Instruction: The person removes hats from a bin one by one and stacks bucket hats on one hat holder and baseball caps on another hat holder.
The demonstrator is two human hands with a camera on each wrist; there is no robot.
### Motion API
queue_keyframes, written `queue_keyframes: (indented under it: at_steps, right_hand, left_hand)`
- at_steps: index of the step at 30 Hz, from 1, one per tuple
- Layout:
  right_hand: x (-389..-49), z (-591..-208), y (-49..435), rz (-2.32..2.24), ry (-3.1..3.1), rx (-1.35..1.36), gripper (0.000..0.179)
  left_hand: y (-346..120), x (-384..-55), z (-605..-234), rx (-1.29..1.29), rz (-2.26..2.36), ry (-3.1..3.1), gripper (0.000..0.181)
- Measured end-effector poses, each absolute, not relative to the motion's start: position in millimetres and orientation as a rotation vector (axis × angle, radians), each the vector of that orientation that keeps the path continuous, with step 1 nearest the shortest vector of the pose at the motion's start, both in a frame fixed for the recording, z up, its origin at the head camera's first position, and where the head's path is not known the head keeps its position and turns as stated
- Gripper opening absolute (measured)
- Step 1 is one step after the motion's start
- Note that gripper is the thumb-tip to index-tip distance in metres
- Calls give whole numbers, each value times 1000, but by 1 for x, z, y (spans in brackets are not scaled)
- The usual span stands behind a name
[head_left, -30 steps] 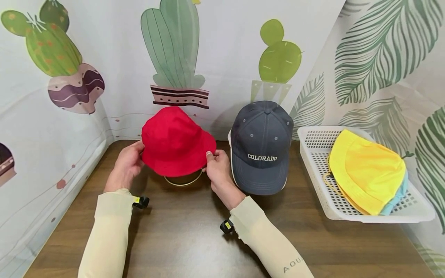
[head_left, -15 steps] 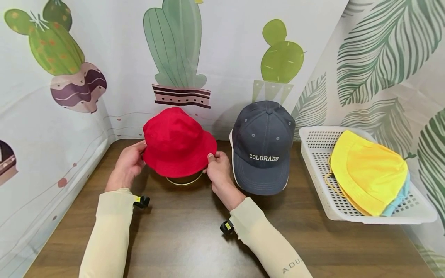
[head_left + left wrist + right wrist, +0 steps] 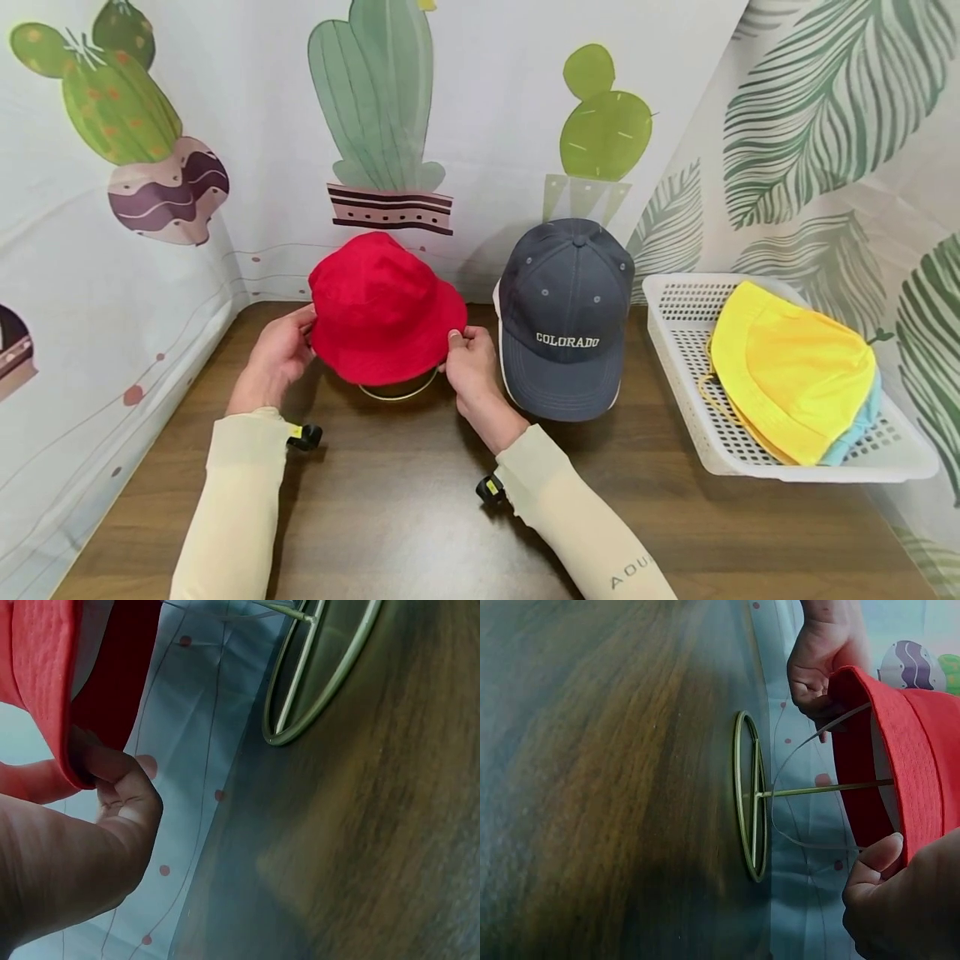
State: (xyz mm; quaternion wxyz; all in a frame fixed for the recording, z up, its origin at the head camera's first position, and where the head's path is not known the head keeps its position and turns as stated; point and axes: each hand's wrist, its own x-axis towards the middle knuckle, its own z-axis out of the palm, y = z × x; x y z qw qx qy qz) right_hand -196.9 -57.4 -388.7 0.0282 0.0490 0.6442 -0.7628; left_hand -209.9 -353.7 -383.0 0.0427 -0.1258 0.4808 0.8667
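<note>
A corner staged like a small booth, though which sort of building holds it cannot be told: creased cactus-print fabric [image 3: 495,108] and leaf-print fabric [image 3: 795,100] wall in a wood-grain table [image 3: 405,517]. A brass-coloured hat stand [image 3: 817,789] and perforated plastic basket [image 3: 690,400] suggest a makeshift hat display.

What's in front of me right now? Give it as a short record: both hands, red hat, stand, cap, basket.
left hand: pinches the brim of the red hat at its left
right hand: pinches the brim's right side
stand: gold, ring base on the table, rod running up inside the hat; contact with the crown hidden
cap: dark, lettered COLORADO, right of the red hat
basket: white, far right, holding a yellow hat partly over light blue fabric
</note>
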Motion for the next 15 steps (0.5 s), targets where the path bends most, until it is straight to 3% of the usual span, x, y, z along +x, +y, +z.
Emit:
queue_keyframes:
  at_steps: [15]
  right_hand:
    - [-191,-378,-52,-2257,2152,73,51]
  left_hand:
    - [-353,-206,-372,-438,2647,1612,31]
